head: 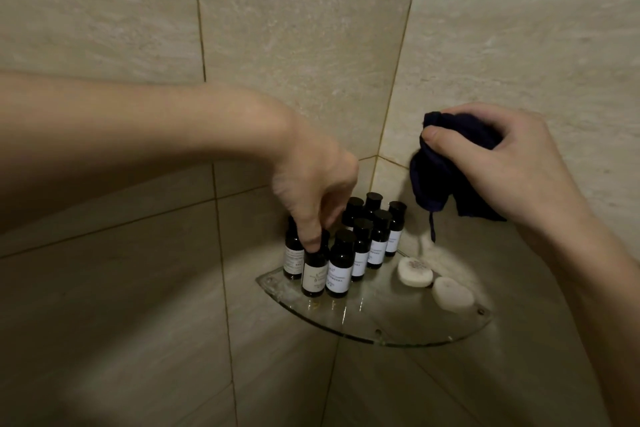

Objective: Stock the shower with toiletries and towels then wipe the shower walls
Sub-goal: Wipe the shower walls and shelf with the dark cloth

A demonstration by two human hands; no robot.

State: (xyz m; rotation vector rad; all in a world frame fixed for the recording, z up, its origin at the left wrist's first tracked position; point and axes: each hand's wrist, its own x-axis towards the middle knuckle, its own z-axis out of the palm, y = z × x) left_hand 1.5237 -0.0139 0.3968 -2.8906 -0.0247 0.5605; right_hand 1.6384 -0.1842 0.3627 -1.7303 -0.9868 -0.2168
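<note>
A glass corner shelf (363,321) is fixed where two beige tiled walls meet. Several small dark bottles with white labels and black caps stand on its left half. My left hand (313,180) reaches down from the left, fingertips pinching the cap of the front-left bottle (314,274), which stands on the glass. Two round white soaps (414,271) lie on the right half of the shelf. My right hand (509,163) holds a bunched dark blue cloth (436,177) against the right wall, above the soaps; a thread hangs from it.
Beige stone tiles (294,28) with brownish grout lines cover both walls around the shelf. The area below the shelf is dim, with more tile running down.
</note>
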